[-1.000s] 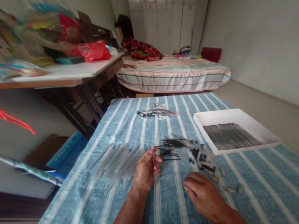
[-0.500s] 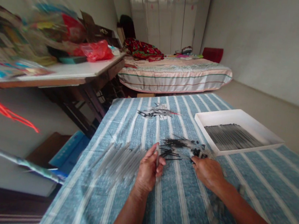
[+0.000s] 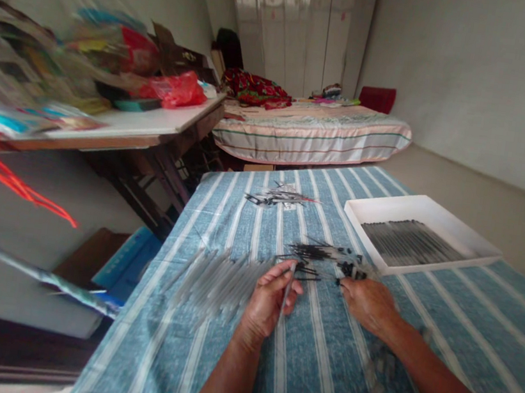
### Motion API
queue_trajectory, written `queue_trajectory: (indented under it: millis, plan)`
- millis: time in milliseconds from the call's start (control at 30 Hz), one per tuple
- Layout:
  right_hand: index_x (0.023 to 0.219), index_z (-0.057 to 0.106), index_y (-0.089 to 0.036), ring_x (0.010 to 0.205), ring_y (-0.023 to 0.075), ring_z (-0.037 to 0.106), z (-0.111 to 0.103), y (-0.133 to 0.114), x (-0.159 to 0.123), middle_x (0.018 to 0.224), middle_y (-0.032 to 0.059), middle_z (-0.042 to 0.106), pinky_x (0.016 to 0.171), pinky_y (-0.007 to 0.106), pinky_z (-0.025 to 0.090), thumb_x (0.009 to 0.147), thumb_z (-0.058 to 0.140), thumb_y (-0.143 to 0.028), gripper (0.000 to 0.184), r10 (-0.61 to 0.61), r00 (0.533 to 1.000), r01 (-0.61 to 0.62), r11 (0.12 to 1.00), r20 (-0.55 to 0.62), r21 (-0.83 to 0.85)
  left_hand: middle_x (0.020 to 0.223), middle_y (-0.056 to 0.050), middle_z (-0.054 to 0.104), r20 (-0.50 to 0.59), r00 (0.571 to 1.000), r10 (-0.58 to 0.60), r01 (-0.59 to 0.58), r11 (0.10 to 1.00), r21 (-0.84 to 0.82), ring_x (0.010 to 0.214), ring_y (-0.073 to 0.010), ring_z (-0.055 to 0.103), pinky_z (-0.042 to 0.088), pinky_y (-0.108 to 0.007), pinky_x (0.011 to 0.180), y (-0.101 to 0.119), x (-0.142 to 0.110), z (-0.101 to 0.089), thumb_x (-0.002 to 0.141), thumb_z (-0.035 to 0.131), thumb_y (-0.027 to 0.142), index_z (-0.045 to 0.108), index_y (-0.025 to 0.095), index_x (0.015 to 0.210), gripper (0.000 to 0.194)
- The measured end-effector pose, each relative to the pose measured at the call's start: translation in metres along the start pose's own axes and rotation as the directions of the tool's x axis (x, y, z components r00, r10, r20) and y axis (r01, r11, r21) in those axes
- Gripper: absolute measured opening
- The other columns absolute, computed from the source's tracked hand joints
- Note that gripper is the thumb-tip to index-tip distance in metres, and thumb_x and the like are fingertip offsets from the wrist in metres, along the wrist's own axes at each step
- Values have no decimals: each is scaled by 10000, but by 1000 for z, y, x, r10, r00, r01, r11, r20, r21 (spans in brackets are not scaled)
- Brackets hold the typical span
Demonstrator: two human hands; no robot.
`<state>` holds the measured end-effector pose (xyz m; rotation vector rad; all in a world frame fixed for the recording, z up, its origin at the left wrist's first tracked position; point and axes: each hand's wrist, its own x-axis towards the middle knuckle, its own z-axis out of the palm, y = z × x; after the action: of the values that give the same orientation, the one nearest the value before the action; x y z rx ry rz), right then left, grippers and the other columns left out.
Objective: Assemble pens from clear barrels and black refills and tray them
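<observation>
My left hand [image 3: 273, 298] is closed around a translucent grey pen barrel [image 3: 287, 290], which it keeps nearly upright above the cloth. To its left lies a slanted row of similar pen barrels [image 3: 219, 284]. My right hand [image 3: 368, 306] has its fingertips pinched at a small black pen part [image 3: 339, 281], beside a pile of small black pieces [image 3: 352, 270]; the exact kind of part is too small to tell. Between and beyond the hands are thin black sticks [image 3: 311, 250] in a loose bundle, with a few scattered near my left fingers.
A white box [image 3: 441, 270] at the right holds a row of dark-tipped pens [image 3: 409, 241]. More thin black parts [image 3: 279, 197] lie at the table's far end. Small translucent pieces [image 3: 383, 364] rest below my right forearm. A cluttered side table [image 3: 145, 129] stands left, a bed [image 3: 319, 136] beyond.
My left hand with the pen barrel has moved slightly right, toward the black sticks. My right hand stays at the black pieces. The whole view has shifted a little.
</observation>
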<state>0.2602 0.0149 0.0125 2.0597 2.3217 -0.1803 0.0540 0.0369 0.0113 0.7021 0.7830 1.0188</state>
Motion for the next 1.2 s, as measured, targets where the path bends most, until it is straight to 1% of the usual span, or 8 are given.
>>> queue_trajectory:
  millis: [133,233,300,400,567,767,1000,1200]
  plan:
    - [910,674,-175,669,187,642,4,2,-4,719,74,697,605,262,428,883,358,-234,323,-26,994,55,956,-105,288,592,-36,650,37,999,-24,24,1000,11,359,-67,399,267,-159,316,-1,-2,1,701,678,327,541,144,1084,446]
    - [939,655,-167,561,136,587,-4,-3,-7,656,22,669,554,229,441,877,365,-274,315,-63,991,130,719,-121,683,587,-35,650,57,997,-60,58,998,29,346,-66,401,253,-163,316,-3,-3,2,693,689,336,561,142,1081,452]
    - [945,641,-152,499,120,548,-14,-9,-7,612,4,643,510,219,436,878,373,-315,321,-93,990,143,556,-110,819,580,-36,650,72,994,-79,75,996,57,328,-65,400,240,-167,311,-4,-4,3,696,687,348,577,137,1074,446]
    - [901,633,-146,470,106,517,-27,-17,-3,581,-9,613,493,209,422,881,381,-342,320,-124,984,172,481,-127,860,569,-40,653,98,990,-105,95,991,95,307,-68,404,225,-169,302,-6,-4,4,710,674,358,588,136,1076,436]
    - [683,611,-176,527,111,532,-23,-22,7,548,-17,582,547,208,394,873,390,-282,310,-170,970,244,696,-176,676,568,-30,644,63,996,-60,56,997,57,313,-57,399,219,-159,313,-4,-2,1,698,689,359,587,137,1074,448]
    - [761,660,-182,638,157,623,0,-24,11,679,40,683,570,234,359,839,400,-200,273,-124,989,141,959,-80,246,574,-7,628,-56,998,29,-32,998,-53,355,-55,390,224,-145,327,3,1,-2,676,708,334,552,157,1048,441]
    - [945,655,-215,762,212,665,-13,-42,12,785,68,715,634,269,419,866,431,-322,260,-167,986,168,985,-12,50,575,2,618,-90,995,42,-50,995,-84,366,-56,392,216,-148,333,5,1,-4,666,716,326,547,154,1039,445]
    - [901,668,-136,769,246,676,-15,-56,33,820,158,708,647,296,446,861,363,-127,307,-261,964,262,964,44,-35,564,4,612,-81,996,46,-51,996,-70,359,-53,382,204,-147,331,6,1,-5,670,711,337,551,154,1031,435]
